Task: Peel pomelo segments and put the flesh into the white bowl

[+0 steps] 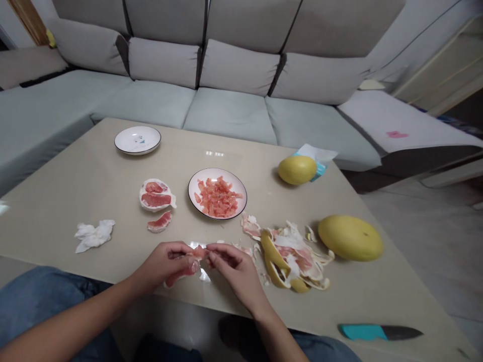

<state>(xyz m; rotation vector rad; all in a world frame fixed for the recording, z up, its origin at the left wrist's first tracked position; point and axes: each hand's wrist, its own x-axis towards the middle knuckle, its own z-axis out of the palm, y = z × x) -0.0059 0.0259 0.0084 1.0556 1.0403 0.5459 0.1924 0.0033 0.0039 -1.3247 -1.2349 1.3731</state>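
Observation:
My left hand (168, 262) and my right hand (234, 265) meet over the near edge of the table, both closed on one pink pomelo segment (187, 269). Left fingers wrap its lower part; right fingertips pinch its upper end. Beyond them a white plate (238, 186) holds torn pink flesh pieces (217, 197). More segments in white membrane (155, 196) and one loose pink segment (160, 221) lie to the plate's left. A pile of yellow peel and pith (292, 256) sits just right of my right hand.
Two whole yellow pomelos (350, 237) (297, 169) rest on the beige table's (75, 186) right side. An empty white plate (138, 139) stands far left, a crumpled tissue (93, 235) near left. A teal-handled knife (379, 332) lies by the right front edge. A grey sofa (230, 110) runs behind.

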